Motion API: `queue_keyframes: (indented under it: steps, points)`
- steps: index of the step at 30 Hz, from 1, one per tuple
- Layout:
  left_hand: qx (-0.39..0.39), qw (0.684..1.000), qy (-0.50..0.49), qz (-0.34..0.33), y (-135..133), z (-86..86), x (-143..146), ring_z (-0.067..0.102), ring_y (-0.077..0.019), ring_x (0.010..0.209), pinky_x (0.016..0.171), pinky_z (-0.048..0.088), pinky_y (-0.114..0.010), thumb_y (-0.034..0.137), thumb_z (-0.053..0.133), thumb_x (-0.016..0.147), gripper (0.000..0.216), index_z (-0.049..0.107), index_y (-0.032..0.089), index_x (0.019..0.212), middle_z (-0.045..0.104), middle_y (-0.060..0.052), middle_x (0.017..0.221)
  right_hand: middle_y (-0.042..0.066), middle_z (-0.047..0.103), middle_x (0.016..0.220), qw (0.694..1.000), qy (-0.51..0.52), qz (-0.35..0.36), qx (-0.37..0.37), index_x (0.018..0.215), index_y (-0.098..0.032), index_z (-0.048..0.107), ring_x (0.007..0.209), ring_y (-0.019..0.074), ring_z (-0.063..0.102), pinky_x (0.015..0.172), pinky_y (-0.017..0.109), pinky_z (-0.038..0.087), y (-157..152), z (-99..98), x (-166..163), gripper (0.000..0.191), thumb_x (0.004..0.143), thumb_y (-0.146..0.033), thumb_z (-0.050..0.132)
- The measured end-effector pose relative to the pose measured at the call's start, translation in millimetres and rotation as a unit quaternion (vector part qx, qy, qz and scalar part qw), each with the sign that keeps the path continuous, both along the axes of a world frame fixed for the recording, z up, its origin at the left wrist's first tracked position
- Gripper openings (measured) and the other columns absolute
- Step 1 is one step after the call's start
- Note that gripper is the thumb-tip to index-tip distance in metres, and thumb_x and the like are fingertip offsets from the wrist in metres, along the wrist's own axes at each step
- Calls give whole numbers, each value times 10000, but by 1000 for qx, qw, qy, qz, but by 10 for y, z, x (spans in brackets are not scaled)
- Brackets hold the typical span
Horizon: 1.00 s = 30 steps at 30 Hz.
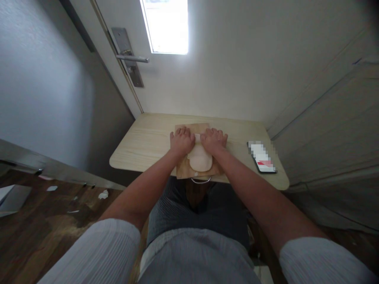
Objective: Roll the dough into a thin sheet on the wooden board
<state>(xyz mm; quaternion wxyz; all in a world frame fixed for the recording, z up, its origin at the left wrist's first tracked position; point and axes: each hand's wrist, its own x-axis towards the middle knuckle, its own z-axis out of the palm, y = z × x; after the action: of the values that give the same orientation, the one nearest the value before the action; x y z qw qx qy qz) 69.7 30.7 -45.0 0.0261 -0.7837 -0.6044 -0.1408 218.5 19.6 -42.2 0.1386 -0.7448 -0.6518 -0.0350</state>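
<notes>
A flat, pale piece of dough (201, 159) with a rounded near end lies on a wooden cutting board (184, 170). Across its far end runs a short, pale rolling pin (197, 137), mostly covered by my hands. My left hand (182, 140) is closed over one end of the pin, with its fingers curled. On the other end, my right hand (213, 139) is closed in the same way. Between the two hands only a small middle stretch of the pin shows. A small light scrap (196, 174) lies by the near edge of the board.
The board rests on a small light wooden table (142, 146) against a door with a metal handle (133, 58). A phone (263, 157) lies at the table's right. A curved metal handle (201, 181) sticks out below the board. Paper scraps (103, 194) lie on the floor at left.
</notes>
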Motion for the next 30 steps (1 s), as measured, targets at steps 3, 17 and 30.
queue_keyframes:
  steps: [3,17,30]
  points:
    - [6,1000,-1,-3,-100,-19,-19,467,-310,1357,1105,352,-554,431,203,1056,527,544,193,1380,550,-137,1490,182,643,1303,1000,-4,7,-9,1242,-159,651,1195,351,529,1002,542,371,-76,5,4,493,1012,-442,319]
    - [35,999,-5,-13,-431,-108,-96,440,-285,1413,1167,296,-535,446,209,1060,570,457,167,1491,565,-106,1496,201,588,1384,999,21,3,-24,1350,-136,574,1276,354,478,1041,538,378,-355,-21,1,590,1024,-542,296]
    - [25,1000,0,-9,-505,-93,-102,444,-296,1414,1163,299,-540,469,186,1061,596,458,150,1485,566,-140,1488,215,571,1411,997,33,0,-66,1365,-125,582,1328,368,464,1095,632,305,-197,-40,39,656,1014,-596,291]
